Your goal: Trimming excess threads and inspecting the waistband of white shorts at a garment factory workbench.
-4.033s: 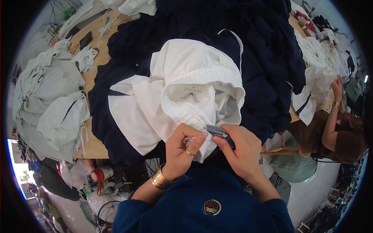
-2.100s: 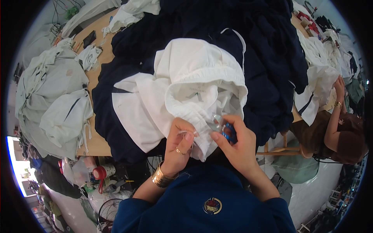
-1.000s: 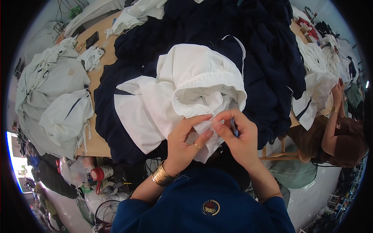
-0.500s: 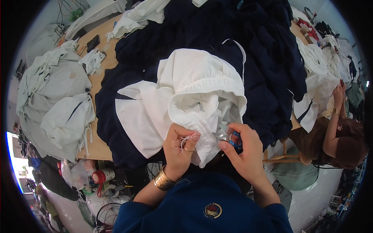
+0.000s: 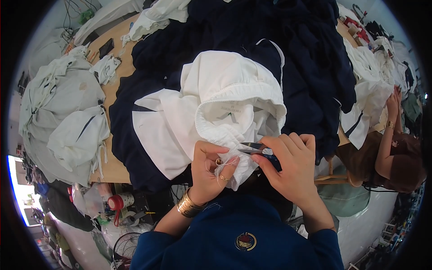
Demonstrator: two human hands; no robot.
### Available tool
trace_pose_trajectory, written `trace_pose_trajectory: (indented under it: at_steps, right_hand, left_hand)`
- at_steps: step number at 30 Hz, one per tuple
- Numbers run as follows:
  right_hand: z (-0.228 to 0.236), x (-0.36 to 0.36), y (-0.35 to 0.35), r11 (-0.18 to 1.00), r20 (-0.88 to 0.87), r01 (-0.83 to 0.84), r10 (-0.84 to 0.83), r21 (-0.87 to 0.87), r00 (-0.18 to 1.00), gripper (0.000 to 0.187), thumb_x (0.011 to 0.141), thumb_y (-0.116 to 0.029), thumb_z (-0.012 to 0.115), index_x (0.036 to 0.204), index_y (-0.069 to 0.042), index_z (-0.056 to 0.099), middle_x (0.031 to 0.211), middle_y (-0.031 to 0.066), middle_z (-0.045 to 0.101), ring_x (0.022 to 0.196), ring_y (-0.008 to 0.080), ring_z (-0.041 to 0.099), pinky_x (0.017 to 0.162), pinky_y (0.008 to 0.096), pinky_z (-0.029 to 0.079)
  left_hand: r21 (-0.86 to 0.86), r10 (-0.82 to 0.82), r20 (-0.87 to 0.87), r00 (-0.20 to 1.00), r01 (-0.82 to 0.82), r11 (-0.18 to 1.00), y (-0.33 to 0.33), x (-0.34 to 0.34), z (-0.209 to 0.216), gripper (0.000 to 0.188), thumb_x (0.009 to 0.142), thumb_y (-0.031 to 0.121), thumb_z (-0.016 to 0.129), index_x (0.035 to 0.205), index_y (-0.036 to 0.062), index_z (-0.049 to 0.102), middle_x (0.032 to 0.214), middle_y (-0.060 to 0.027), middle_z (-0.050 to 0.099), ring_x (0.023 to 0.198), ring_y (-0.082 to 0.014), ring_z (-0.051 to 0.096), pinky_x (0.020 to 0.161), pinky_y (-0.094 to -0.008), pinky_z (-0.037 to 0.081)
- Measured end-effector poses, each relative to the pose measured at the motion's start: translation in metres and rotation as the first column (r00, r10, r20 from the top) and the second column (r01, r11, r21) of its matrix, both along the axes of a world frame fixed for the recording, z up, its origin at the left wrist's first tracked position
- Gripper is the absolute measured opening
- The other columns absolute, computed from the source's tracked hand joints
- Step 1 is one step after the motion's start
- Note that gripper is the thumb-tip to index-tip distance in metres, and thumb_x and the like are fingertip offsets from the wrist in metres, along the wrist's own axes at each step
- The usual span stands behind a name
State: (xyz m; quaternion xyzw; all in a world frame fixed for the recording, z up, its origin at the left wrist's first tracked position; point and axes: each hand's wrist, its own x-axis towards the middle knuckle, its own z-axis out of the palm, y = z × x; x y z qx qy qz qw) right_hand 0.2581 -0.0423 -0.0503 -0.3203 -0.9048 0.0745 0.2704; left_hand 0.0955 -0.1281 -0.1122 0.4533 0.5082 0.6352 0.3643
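Observation:
A white elastic-waisted garment point(image 5: 234, 74) lies on a pile of dark navy cloth point(image 5: 310, 90), its gathered waistband opening turned toward me. My left hand point(image 5: 210, 171) is curled at the near edge of the waistband, with a tangle of loose white threads point(image 5: 219, 168) caught between its bent fingers. In my right hand point(image 5: 290, 168) is a small pair of scissors point(image 5: 253, 146). Its silver blades point left over the waistband, close to my left fingertips. Most of the blue handles are hidden by my right fingers.
A large bundle of pale garments point(image 5: 63, 108) sits at the left of the wooden table point(image 5: 118, 164). Below it stand a red-lidded bottle point(image 5: 118, 201) and a fan point(image 5: 127, 245). At the right, another person point(image 5: 391, 157) works beside more white garments point(image 5: 366, 85).
My right hand and the scissors have shifted slightly up and left, the blades now nearer my left fingers. My left index finger has straightened toward the blades, its grip on the threads looser.

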Motion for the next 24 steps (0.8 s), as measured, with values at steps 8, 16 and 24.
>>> trace_pose_trajectory:
  at_steps: [8,16,24]
  right_hand:
    - [0.003,0.001,-0.001,0.898,-0.250,-0.121,0.012,-0.423,0.968,0.033,0.073,-0.025,0.075,0.096,-0.006,0.061,0.082,0.0006,0.059,0.065,0.0117,0.052,0.064,0.0299,0.033]
    - [-0.006,-0.008,-0.008,0.791,-0.450,-0.198,-0.108,-0.580,0.886,0.042,0.069,-0.004,0.075,0.109,-0.007,0.063,0.068,-0.0037,0.046,0.056,0.0047,0.034,0.051,0.0178,0.028]
    - [-0.038,-0.022,-0.002,0.871,-0.518,-0.245,-0.012,-0.425,0.855,0.022,0.072,0.000,0.072,0.092,-0.006,0.066,0.069,0.0014,0.053,0.055,0.0073,0.041,0.050,0.0210,0.032]
  left_hand:
    - [0.048,-0.024,0.127,0.992,0.018,0.999,0.007,0.004,-0.001,0.045,0.081,-0.004,0.059,0.122,-0.0009,0.039,0.087,-0.0104,0.059,0.073,-0.0079,0.058,0.059,-0.0181,0.044]
    - [0.001,-0.072,0.026,0.997,0.072,0.997,0.006,-0.001,0.000,0.059,0.077,-0.007,0.054,0.133,0.0014,0.038,0.080,-0.0042,0.058,0.070,-0.0027,0.054,0.060,-0.0161,0.042]
    - [-0.120,-0.096,-0.069,0.993,0.088,0.989,0.006,0.001,0.001,0.058,0.077,-0.006,0.055,0.133,0.0039,0.043,0.090,-0.0037,0.062,0.068,-0.0013,0.051,0.061,-0.0158,0.042]
